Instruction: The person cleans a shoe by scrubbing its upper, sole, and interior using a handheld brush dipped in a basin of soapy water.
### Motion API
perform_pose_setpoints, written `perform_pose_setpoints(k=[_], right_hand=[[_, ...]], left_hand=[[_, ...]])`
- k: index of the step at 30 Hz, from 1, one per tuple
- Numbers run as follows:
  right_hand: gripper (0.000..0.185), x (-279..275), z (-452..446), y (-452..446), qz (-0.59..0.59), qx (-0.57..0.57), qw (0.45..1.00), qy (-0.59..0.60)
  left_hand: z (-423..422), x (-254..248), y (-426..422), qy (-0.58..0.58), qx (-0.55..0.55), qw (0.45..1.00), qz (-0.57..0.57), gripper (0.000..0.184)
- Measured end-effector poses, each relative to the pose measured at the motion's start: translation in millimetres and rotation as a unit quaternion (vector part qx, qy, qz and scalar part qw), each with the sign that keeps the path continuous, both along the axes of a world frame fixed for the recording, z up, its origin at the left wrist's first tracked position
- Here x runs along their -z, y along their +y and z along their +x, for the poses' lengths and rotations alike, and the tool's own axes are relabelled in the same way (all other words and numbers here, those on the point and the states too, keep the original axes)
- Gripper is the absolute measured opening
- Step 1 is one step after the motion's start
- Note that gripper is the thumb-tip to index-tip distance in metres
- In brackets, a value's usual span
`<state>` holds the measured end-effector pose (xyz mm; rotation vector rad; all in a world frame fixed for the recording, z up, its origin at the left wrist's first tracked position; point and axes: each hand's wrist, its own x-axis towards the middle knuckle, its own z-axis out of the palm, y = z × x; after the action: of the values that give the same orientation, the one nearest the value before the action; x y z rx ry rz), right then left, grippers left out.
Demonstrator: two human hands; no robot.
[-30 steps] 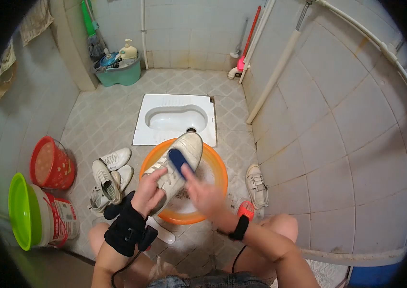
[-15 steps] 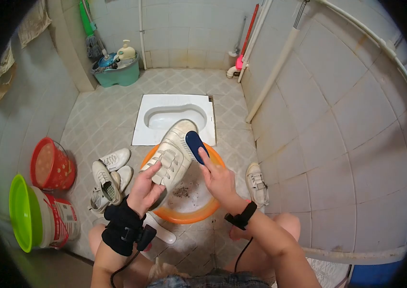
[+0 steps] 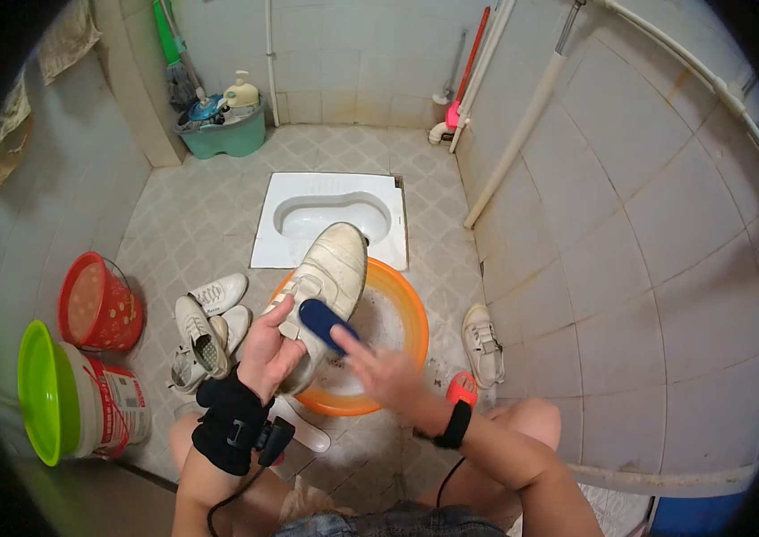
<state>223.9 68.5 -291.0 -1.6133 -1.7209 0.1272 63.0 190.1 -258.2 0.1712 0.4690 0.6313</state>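
A white shoe (image 3: 336, 259) is held toe up and tilted above an orange basin (image 3: 417, 336). My left hand (image 3: 270, 351) is closed around its heel end and side, the thumb near the straps. My right hand (image 3: 384, 376), a little blurred, grips a dark blue brush (image 3: 326, 324), whose bristle side faces the shoe's upper near the straps. Foamy water and dark specks show in the basin under the shoe. The bristles themselves are hidden.
Several shoes (image 3: 202, 336) lie left of the basin, one shoe (image 3: 483, 345) to its right. A red bucket (image 3: 100, 302) and a green basin (image 3: 42, 394) stand at left. The squat toilet (image 3: 285, 255) is beyond; a teal bucket (image 3: 227, 139) is further back.
The brush has moved from the shoe's right edge near the toe down and left to the straps. My right hand moved with it. The shoe has shifted only slightly.
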Motion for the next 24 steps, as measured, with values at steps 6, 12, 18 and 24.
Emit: perform_pose_setpoints(k=[6, 12, 18, 24], right_hand=[[0.05, -2.8, 2.0, 7.4, -0.023, 0.045, 0.998, 0.025], [0.054, -7.6, 20.9, 21.4, 0.008, 0.038, 0.999, -0.013], [0.05, -15.6, -12.4, -13.2, -0.054, -0.082, 0.993, -0.064], [0.052, -11.1, 13.5, 15.5, -0.081, 0.1, 0.991, 0.043]], left_hand=[[3.6, 9.8, 0.7, -0.011, 0.016, 1.0, 0.006, 0.041], [11.9, -2.4, -5.2, 0.003, 0.029, 0.999, 0.028, 0.04], [10.6, 10.0, 1.1, -0.008, 0.055, 0.997, 0.049, 0.046], [17.2, -2.2, -7.5, 0.023, 0.059, 0.995, 0.074, 0.051]])
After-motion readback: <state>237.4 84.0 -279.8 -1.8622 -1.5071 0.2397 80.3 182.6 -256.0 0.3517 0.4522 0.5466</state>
